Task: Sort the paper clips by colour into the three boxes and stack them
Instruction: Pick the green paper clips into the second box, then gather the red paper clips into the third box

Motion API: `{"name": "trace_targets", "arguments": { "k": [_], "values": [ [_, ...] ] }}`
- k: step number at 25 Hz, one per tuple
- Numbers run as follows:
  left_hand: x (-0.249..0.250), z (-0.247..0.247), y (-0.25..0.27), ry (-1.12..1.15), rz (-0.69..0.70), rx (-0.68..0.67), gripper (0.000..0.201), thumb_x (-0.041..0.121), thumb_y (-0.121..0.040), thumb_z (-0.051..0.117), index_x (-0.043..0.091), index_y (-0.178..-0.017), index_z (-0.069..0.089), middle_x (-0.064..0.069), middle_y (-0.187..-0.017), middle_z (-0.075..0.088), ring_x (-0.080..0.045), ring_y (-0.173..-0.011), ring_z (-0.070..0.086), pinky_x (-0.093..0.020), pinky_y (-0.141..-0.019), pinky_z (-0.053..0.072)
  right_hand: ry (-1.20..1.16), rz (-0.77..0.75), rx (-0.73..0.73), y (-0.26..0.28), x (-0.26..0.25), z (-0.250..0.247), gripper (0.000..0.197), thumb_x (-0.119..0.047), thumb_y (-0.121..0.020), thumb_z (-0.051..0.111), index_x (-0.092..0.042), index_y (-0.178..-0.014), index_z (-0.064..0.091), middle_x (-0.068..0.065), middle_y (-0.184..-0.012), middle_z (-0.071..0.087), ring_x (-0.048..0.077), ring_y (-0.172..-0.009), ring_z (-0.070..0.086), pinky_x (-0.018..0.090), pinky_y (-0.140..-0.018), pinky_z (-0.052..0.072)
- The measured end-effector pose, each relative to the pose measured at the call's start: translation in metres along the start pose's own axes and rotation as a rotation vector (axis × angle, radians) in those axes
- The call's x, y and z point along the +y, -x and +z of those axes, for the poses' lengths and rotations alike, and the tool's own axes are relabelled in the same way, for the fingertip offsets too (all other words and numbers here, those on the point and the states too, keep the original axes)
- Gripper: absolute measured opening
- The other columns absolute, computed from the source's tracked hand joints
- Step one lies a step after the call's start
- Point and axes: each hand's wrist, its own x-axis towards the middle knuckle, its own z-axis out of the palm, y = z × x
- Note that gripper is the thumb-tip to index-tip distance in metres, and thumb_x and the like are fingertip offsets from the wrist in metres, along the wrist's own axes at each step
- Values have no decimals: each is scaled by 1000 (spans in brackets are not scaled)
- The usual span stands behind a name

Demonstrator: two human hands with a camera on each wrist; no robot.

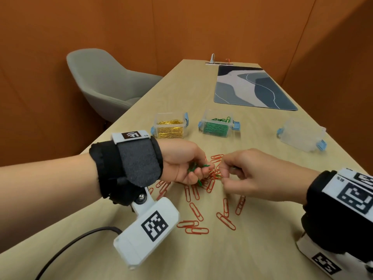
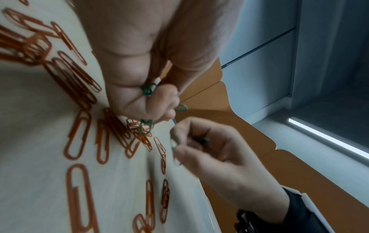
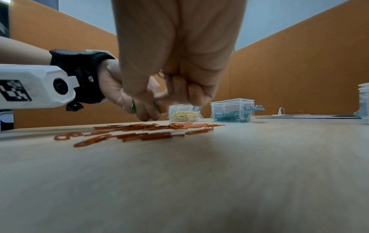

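Several red paper clips (image 1: 196,212) lie scattered on the wooden table (image 1: 262,249). My left hand (image 1: 187,164) is curled round several green paper clips (image 2: 148,89) just above the red pile. My right hand (image 1: 238,174) faces it, fingers curled, pinching a green clip (image 2: 203,140) at the pile's right edge. One green clip (image 2: 146,126) lies among the red ones under the left fingers. Behind stand a clear box of gold clips (image 1: 170,126), a clear box of green clips (image 1: 218,126) and an empty clear box (image 1: 302,136) at the right.
A patterned blue-grey desk mat (image 1: 252,87) lies at the far end of the table, with a metal cable port (image 1: 219,62) behind it. A grey chair (image 1: 105,83) stands left of the table. A black cable (image 1: 66,247) runs from my left wrist camera.
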Motion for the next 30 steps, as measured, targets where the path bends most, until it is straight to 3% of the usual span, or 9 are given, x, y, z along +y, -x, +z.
{"name": "trace_targets", "arguments": {
  "k": [4,8,11,14,17,20,23,26,30],
  "values": [
    [3,9,-13,-36,8,-68,28,10,-97,26,7,-82,49,-4,-66,44,-7,-45,42,-13,-39,41,-126,-169,171,-2,-5,-3,15,-26,-83,61,-23,-72,51,-13,-61,46,3,-60,43,12,-54,35],
    [11,15,-17,93,3,-203,33,9,-93,23,5,-76,51,-7,-64,55,-12,-50,54,-17,-44,48,-96,-267,217,-3,-6,-2,12,-31,-81,66,-27,-84,55,-14,-81,51,1,-76,49,10,-65,40],
    [25,8,-15,47,-5,-189,32,16,-93,30,10,-67,46,0,-52,44,-5,-34,41,-10,-31,30,-136,-284,366,0,-5,-3,19,-37,-81,64,-25,-95,59,-13,-92,53,2,-88,50,9,-76,41],
    [50,2,-19,-288,49,-50,37,23,-97,33,19,-60,35,8,-42,29,-1,-28,21,-12,-30,10,-88,-136,557,1,3,-5,9,-30,-84,55,-28,-92,57,-16,-89,50,-2,-88,46,5,-74,36],
    [88,-6,-39,-476,244,248,37,27,-98,38,19,-62,38,8,-43,33,-3,-27,26,-12,-28,17,57,200,300,2,13,-5,12,-31,-87,51,-31,-99,55,-14,-95,47,2,-87,47,11,-76,41],
    [116,-7,-64,-582,446,503,36,24,-97,37,16,-63,44,3,-56,41,-5,-34,38,-15,-34,28,107,360,121,3,11,-4,27,-36,-88,53,-27,-113,54,-9,-106,48,9,-93,51,25,-84,49],
    [117,-5,-90,-664,495,505,37,24,-99,33,10,-75,57,-1,-69,53,-11,-56,48,-17,-45,36,17,418,-4,6,9,-9,73,-59,-67,70,-30,-127,39,-10,-111,42,8,-97,48,20,-81,47],
    [112,0,-79,-816,570,534,38,29,-100,32,12,-99,66,4,-92,64,-11,-83,59,-17,-58,41,-25,457,-126,13,15,-12,117,-60,-41,83,-32,-137,24,-11,-119,40,10,-107,46,25,-91,46],
    [81,-26,-9,-981,479,524,21,34,-94,47,21,-97,63,6,-90,68,-13,-80,65,-26,-67,52,21,439,-176,14,22,-12,109,-48,-43,88,-26,-134,33,-11,-114,47,9,-101,50,23,-89,47]
  ]
}}
